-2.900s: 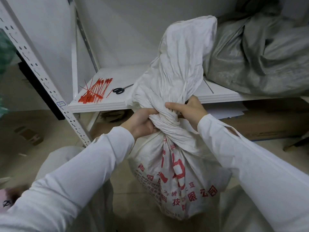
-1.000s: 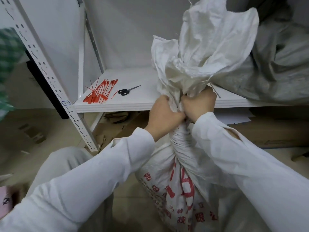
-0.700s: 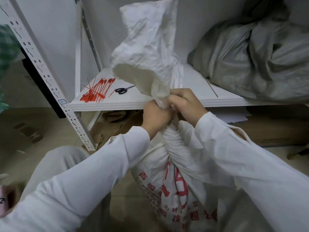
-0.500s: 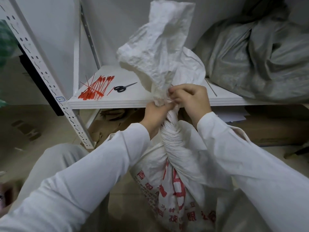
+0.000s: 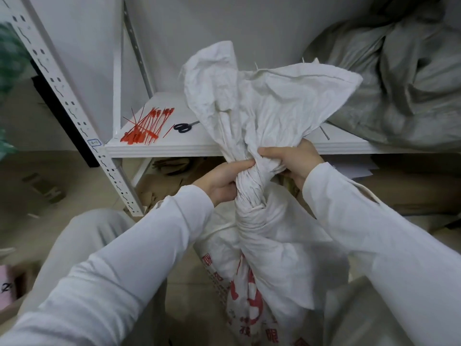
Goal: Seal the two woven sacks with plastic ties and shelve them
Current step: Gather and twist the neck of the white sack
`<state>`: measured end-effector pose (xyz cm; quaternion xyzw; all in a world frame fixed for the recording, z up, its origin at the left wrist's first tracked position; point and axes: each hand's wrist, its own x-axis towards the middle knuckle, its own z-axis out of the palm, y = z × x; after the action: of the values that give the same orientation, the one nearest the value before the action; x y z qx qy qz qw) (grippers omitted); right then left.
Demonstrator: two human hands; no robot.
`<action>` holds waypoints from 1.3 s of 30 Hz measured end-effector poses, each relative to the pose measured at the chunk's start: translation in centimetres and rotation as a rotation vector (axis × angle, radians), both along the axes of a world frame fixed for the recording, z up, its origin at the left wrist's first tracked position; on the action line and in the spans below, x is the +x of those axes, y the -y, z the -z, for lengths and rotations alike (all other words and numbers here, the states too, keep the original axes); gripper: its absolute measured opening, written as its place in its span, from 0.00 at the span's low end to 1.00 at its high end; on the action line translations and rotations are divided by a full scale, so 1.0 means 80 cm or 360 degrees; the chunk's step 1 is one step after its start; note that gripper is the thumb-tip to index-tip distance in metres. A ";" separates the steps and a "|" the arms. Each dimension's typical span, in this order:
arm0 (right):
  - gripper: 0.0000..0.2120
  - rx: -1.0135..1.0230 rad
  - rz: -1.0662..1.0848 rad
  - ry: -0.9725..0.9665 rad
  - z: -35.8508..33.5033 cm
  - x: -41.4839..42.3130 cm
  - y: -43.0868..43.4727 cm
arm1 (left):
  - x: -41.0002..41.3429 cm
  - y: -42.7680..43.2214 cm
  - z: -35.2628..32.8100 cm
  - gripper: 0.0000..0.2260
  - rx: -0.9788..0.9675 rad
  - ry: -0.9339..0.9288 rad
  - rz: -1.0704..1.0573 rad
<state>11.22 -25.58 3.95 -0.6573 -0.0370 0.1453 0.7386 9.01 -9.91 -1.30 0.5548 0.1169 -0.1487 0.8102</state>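
Head view, from the left: a perforated shelf post (image 5: 74, 116) slants down from eleven to five o'clock, and on the white shelf board (image 5: 174, 148) just past it lies a loose bundle of red plastic ties (image 5: 147, 126), their long axes running from about seven to one o'clock. Black scissors (image 5: 183, 127) lie just beside the ties at three o'clock. The white woven sack (image 5: 262, 245) stands on the floor in front of the shelf, its neck twisted into a tight rope that runs upright from six to twelve o'clock, with the loose mouth fanning out above toward one and two o'clock. The left hand (image 5: 219, 181) is wrapped round that twisted neck from the nine o'clock side. The right hand (image 5: 291, 158) clamps the top of the twist from three o'clock, a little higher, fingers curled into the cloth. No tie is on the neck yet. The ties lie at about ten o'clock from the left hand, which is plainly the nearer one, so reaching for one likely means that hand letting go while the right holds the twist alone. At the far right a grey sack (image 5: 399, 83) slumps on the shelf; whether it is tied cannot be told.
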 end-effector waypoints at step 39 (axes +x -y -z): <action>0.12 -0.0410 -0.0293 0.0525 -0.005 -0.019 -0.014 | -0.024 0.048 -0.038 0.17 0.1513 0.0273 -0.0608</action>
<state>9.73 -24.44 4.36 -0.7549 -0.1983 0.1061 0.6161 7.08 -13.76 1.73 0.8405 0.2038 0.1173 0.4882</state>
